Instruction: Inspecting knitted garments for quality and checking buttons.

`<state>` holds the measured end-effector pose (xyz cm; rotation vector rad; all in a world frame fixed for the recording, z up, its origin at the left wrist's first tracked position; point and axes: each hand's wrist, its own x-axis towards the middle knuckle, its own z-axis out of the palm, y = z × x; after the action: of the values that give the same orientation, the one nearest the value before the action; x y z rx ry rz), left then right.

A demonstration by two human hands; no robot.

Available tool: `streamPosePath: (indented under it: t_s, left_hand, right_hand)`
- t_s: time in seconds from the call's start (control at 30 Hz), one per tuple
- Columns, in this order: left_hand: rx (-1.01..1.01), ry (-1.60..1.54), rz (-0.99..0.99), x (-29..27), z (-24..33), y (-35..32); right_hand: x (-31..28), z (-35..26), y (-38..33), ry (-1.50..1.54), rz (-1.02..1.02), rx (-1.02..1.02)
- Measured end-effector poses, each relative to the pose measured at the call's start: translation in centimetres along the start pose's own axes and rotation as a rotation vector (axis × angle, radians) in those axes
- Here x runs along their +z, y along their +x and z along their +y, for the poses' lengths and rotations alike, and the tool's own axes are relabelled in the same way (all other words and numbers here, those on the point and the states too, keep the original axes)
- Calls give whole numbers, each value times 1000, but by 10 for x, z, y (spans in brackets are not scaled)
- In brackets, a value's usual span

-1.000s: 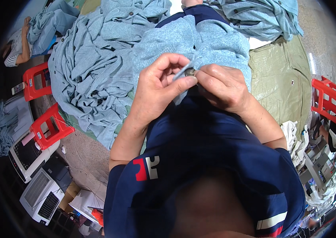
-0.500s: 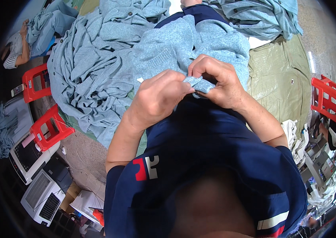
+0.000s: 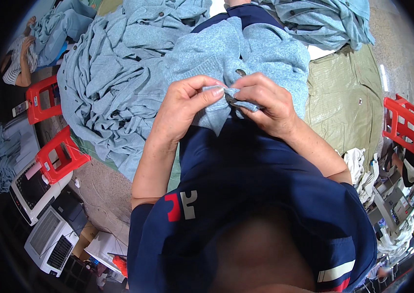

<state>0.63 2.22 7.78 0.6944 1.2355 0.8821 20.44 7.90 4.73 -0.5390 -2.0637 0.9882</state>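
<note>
holding: a light blue knit garment (image 3: 278,51), spread over the wearer's lap, its near edge drawn up between both hands.
left hand: fingers and thumb (image 3: 212,92) pinched together on that edge, the left hand (image 3: 177,105) just left of the middle.
right hand: the right hand (image 3: 275,105) has its fingers and thumb closed on a folded part of the same edge, just beside the other hand.
buttons: one dark button (image 3: 240,72) on the cloth just beyond the fingertips; a dark round shape between the hands, partly covered.
lap: navy clothing (image 3: 246,161) under the garment.
left: a big heap of light blue knitwear (image 3: 111,83), some with dark buttons.
far right: another pile of blue knitwear (image 3: 322,19).
right: an olive sheet (image 3: 346,97) beneath, white cloth (image 3: 361,168) nearer.
stools: two red stools (image 3: 63,155) at left, one red stool (image 3: 406,122) at right.
far left: a person in a striped top (image 3: 21,63), blue cloth by their hands.
near left: a white appliance (image 3: 52,241) on the floor.
</note>
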Motion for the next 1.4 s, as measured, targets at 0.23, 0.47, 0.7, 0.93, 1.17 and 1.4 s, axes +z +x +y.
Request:
streamPosePath:
  t_s: [0.23, 0.47, 0.7, 0.93, 1.17, 1.4]
  left_hand:
    - [62, -242, 132, 8, -6, 4]
    - [62, -189, 109, 17, -2, 2]
    - [149, -127, 185, 9, -19, 4]
    - [306, 351, 165, 14, -3, -6]
    - [521, 616, 95, 10, -13, -12]
    - [717, 906, -115, 8, 0, -8]
  right_hand:
    - [-3, 3, -3, -167, 62, -85]
    - [3, 4, -3, -196, 83, -147]
    - [7, -1, 0, -217, 17, -104]
    - [1, -2, 3, -263, -103, -99]
    - [10, 7, -4, 221, -138, 96]
    - [1, 7, -2, 124, -252, 198]
